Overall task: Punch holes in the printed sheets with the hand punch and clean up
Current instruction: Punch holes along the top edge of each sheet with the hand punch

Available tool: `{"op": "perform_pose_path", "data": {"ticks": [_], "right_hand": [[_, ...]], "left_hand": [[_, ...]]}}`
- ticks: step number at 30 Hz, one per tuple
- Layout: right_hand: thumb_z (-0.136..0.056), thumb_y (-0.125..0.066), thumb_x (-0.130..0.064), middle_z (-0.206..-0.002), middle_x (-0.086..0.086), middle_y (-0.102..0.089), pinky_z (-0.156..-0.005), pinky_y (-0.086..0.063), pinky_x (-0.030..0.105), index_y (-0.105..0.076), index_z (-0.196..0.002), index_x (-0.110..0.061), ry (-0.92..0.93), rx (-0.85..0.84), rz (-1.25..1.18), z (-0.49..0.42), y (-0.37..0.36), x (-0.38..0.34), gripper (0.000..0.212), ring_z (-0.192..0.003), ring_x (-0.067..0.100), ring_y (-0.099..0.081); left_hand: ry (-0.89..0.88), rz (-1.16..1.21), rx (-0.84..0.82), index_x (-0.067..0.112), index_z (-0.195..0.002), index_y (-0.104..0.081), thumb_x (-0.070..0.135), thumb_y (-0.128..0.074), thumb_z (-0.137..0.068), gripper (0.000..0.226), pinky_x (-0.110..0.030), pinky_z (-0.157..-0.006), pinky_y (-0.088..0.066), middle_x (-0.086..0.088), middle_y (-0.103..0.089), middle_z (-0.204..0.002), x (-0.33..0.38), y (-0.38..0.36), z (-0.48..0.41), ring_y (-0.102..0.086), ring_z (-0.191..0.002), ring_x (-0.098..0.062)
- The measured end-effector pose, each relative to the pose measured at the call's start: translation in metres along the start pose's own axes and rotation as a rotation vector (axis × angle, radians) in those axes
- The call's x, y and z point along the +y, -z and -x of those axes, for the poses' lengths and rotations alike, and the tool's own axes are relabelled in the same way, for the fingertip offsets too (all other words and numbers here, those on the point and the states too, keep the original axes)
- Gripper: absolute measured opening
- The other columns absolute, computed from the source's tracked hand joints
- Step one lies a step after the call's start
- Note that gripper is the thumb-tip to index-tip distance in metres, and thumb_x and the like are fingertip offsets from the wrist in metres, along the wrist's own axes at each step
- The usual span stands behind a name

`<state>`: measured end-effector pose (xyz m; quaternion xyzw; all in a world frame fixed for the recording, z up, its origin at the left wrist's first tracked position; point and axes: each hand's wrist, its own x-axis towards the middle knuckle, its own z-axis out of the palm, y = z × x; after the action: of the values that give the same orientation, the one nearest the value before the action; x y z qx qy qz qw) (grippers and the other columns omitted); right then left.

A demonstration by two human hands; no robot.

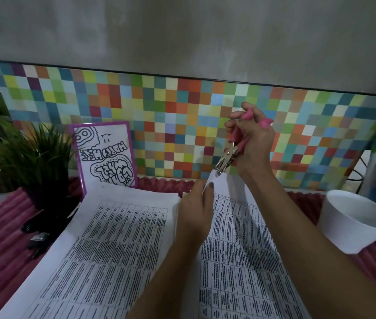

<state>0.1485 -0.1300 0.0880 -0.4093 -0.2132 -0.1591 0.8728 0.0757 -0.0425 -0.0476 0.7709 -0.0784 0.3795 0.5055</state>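
Near edge: printed sheets [104, 245] fill the bottom of the frame, 2 lots side by side on the pink ribbed mat [2, 238]; both forearms cross over them.
Lifted sheet: right lot, lifted sheet [240, 254], far corner raised off the mat toward frame centre.
Left hand: left hand [196, 208], centre frame, thumb and fingers pinching the lifted sheet just under that raised corner.
Right hand: right hand [253, 143], right of centre and above the left, fingers curled round the pink handles of the hand punch [227, 157].
Punch axis: diagonal, handles upper right, metal head lower left.
Key relation: head sits right at the raised corner, directly above the left thumb; cannot tell if paper is in the slot.
Squeeze: cannot tell how far the handles are pressed.
Step, judged: punching this corner; paper likely needs to seat deeper before the squeeze.
Cup: white cup [355, 222], right edge, apart from both hands.
Background: plant [32, 157] and framed drawing [106, 155], left.
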Motion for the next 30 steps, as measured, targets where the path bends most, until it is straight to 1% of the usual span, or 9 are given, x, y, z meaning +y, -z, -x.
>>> {"op": "perform_pose_path", "data": {"ticks": [3,7,10,12,14,16,21,24,30], "right_hand": [[-0.069,-0.051,0.009,-0.078,0.011,-0.062,-0.062,-0.050,0.031,-0.057,-0.102,-0.002,-0.010,-0.081,0.001,0.001,0.000,0.005,0.035,-0.061,0.023,-0.059],[-0.072,-0.055,0.004,-0.076,0.011,-0.056,-0.049,-0.046,0.027,-0.057,-0.098,-0.007,-0.076,-0.126,0.026,0.003,-0.002,0.005,0.029,-0.054,0.021,-0.051],[-0.083,-0.062,-0.016,-0.070,0.009,-0.057,-0.043,-0.040,0.024,-0.059,-0.097,-0.004,-0.072,-0.117,0.055,0.005,-0.005,0.006,0.019,-0.048,0.018,-0.047],[-0.087,-0.062,-0.032,-0.068,0.010,-0.056,-0.042,-0.039,0.025,-0.063,-0.092,-0.003,-0.067,-0.101,0.067,0.005,-0.007,0.008,0.030,-0.046,0.019,-0.045],[-0.088,-0.060,-0.040,-0.068,0.012,-0.055,-0.043,-0.038,0.025,-0.061,-0.099,0.002,-0.076,-0.076,0.060,0.004,-0.007,0.011,0.044,-0.047,0.020,-0.044],[-0.089,-0.059,-0.041,-0.067,0.012,-0.055,-0.043,-0.038,0.025,-0.060,-0.102,0.004,-0.076,-0.060,0.058,0.002,-0.006,0.013,0.047,-0.047,0.021,-0.044],[-0.091,-0.058,-0.037,-0.066,0.012,-0.056,-0.042,-0.038,0.025,-0.062,-0.082,-0.008,-0.045,-0.053,0.076,0.003,-0.004,0.014,0.031,-0.047,0.021,-0.044],[-0.096,-0.055,-0.029,-0.063,0.011,-0.055,-0.040,-0.037,0.023,-0.060,-0.073,-0.011,-0.007,-0.062,0.080,0.005,-0.006,0.013,0.030,-0.044,0.020,-0.044],[-0.097,-0.054,-0.019,-0.058,0.010,-0.052,-0.037,-0.035,0.022,-0.052,-0.075,-0.006,-0.006,0.012,0.100,0.006,-0.007,0.015,0.025,-0.038,0.018,-0.042]], "left_hand": [[0.001,0.011,0.015,0.019,-0.090,-0.056,0.030,-0.040,-0.104,0.024,-0.025,-0.044,-0.028,0.009,-0.041,-0.052,-0.001,0.001,0.000,-0.039,-0.042,-0.007],[0.006,0.028,0.025,0.015,-0.089,-0.055,0.031,-0.040,-0.103,0.027,-0.028,-0.045,-0.028,0.008,-0.040,-0.053,-0.001,0.001,-0.001,-0.036,-0.044,-0.007],[-0.003,0.021,0.025,0.016,-0.085,-0.052,0.027,-0.041,-0.104,0.024,-0.026,-0.045,-0.026,0.008,-0.037,-0.052,0.000,0.001,-0.001,-0.035,-0.043,-0.007],[-0.006,0.020,0.024,0.017,-0.084,-0.051,0.027,-0.042,-0.104,0.024,-0.026,-0.044,-0.026,0.009,-0.036,-0.051,-0.001,0.000,0.000,-0.034,-0.042,-0.007],[0.000,0.018,0.027,0.017,-0.084,-0.052,0.030,-0.041,-0.103,0.026,-0.027,-0.043,-0.027,0.009,-0.036,-0.051,-0.002,0.000,-0.001,-0.034,-0.042,-0.007],[0.007,0.017,0.027,0.016,-0.084,-0.052,0.033,-0.040,-0.103,0.028,-0.029,-0.043,-0.028,0.009,-0.036,-0.051,-0.003,0.000,-0.001,-0.034,-0.042,-0.007],[0.004,0.024,0.025,0.018,-0.083,-0.051,0.032,-0.040,-0.103,0.027,-0.032,-0.043,-0.028,0.009,-0.036,-0.051,-0.002,0.001,-0.001,-0.034,-0.042,-0.007],[0.010,0.040,0.025,0.018,-0.083,-0.051,0.031,-0.040,-0.103,0.026,-0.032,-0.042,-0.028,0.010,-0.036,-0.051,0.000,0.001,-0.001,-0.034,-0.042,-0.006],[0.040,0.097,0.016,0.015,-0.083,-0.052,0.031,-0.041,-0.101,0.026,-0.041,-0.043,-0.031,0.009,-0.037,-0.054,0.001,0.003,-0.001,-0.033,-0.045,-0.010]]}}
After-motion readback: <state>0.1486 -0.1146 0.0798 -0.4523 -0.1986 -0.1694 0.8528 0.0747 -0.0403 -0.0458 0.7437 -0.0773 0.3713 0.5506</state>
